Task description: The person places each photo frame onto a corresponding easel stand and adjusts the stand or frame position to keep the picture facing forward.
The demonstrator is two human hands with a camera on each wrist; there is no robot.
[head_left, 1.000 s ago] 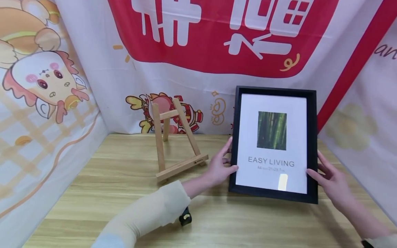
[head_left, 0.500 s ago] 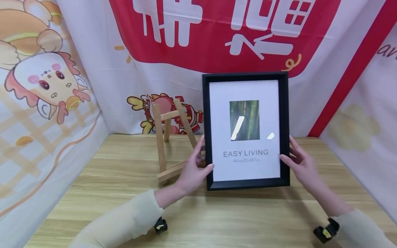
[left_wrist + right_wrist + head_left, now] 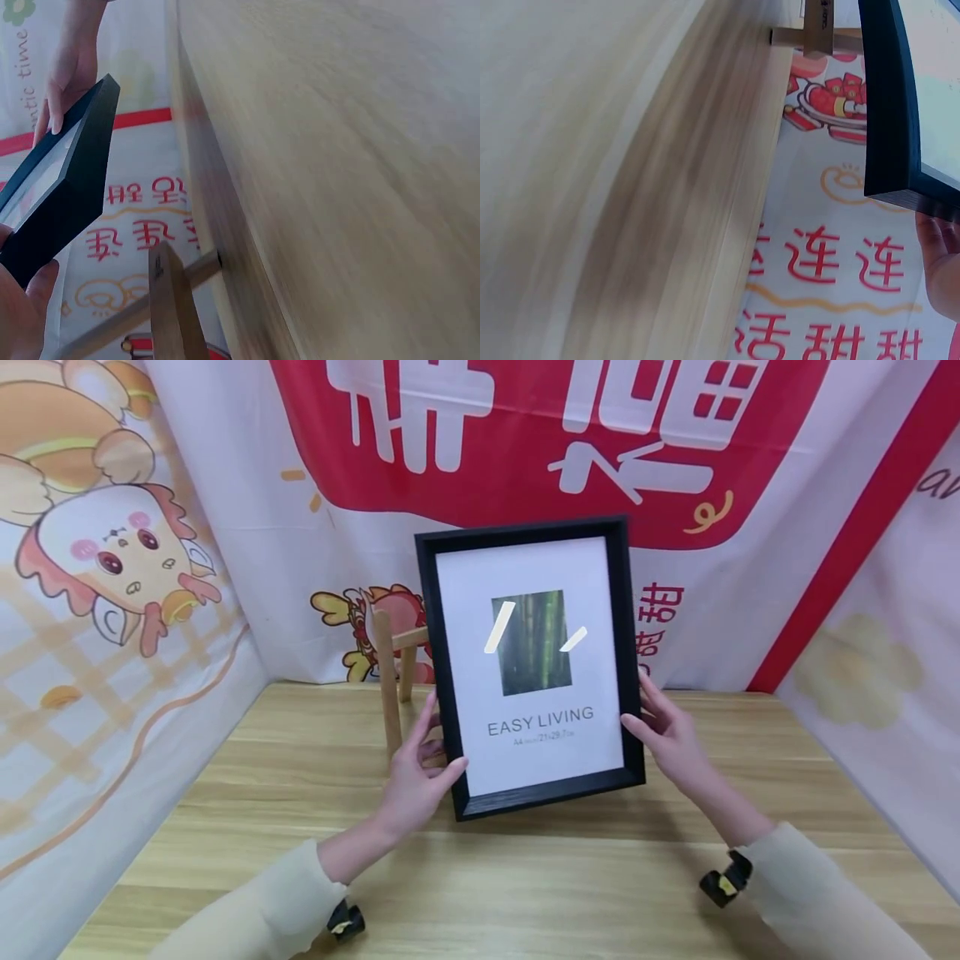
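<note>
Picture frame [image 3: 529,672], black, portrait format, with a white sheet [image 3: 472,652] bearing a bamboo photo and the words "EASY LIVING". Location: raised above the bench [image 3: 562,893], in front of the easel. Against the earlier frames: shifted leftward, now covering the easel's right part, and turned from nearly level to slanted.

Left grip [image 3: 417,777]: grasping the frame's lower left side, thumb on the front edge, fingers behind. Right grip [image 3: 672,739]: grasping the lower right side likewise; the frame lies between the two.

Orientation: printed face toward the head camera, lettering right way up; long axis near upright, top leaning left, lower right corner higher than lower left.

Easel [image 3: 390,685], wooden: on the bench, left leg visible. Backing cloth [image 3: 697,643]: white, with red panel and cartoon prints. Sleeves [image 3: 817,885]: cream, one per arm.
</note>
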